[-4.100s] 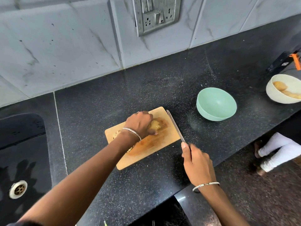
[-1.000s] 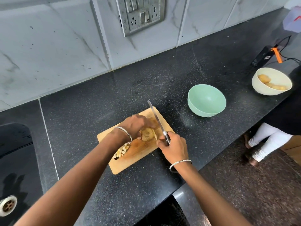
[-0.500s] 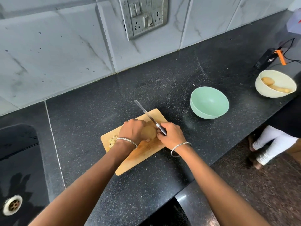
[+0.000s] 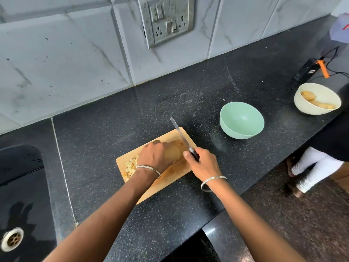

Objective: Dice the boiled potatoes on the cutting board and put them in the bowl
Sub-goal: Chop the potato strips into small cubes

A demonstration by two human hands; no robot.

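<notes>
1. Since half a second ago the knife (image 4: 180,134) has swung: its tip sat further left then and now lies nearer the far right corner of the cutting board (image 4: 166,183). The hands have barely shifted.
2. The right hand (image 4: 204,165) is wrapped round the knife's dark handle. The blade runs away from the person, leaning slightly left, and its tip reaches past the board's far edge over the counter (image 4: 105,133).
3. The left hand (image 4: 154,157) is curled over the potato (image 4: 172,155), holding it down near the middle of the board, just left of the blade.
4. The potato shows a pale rounded face toward the knife. Its long axis seems to run under the left hand, though the fingers hide most of it.
5. The diced pieces (image 4: 131,166) are heaped at the board's left end, beside the left wrist.
6. The board lies slantwise, its long sides running from near left to far right.
7. Bare counter separates the board from the green bowl (image 4: 241,120) to the right, and from the tiled wall (image 4: 66,63) behind.
8. The sink (image 4: 20,182) drops away on the left, and the counter's front edge passes near the right forearm.
9. A cream bowl (image 4: 324,91) holding whole potatoes (image 4: 309,96) sits at the far right, close to that edge.
</notes>
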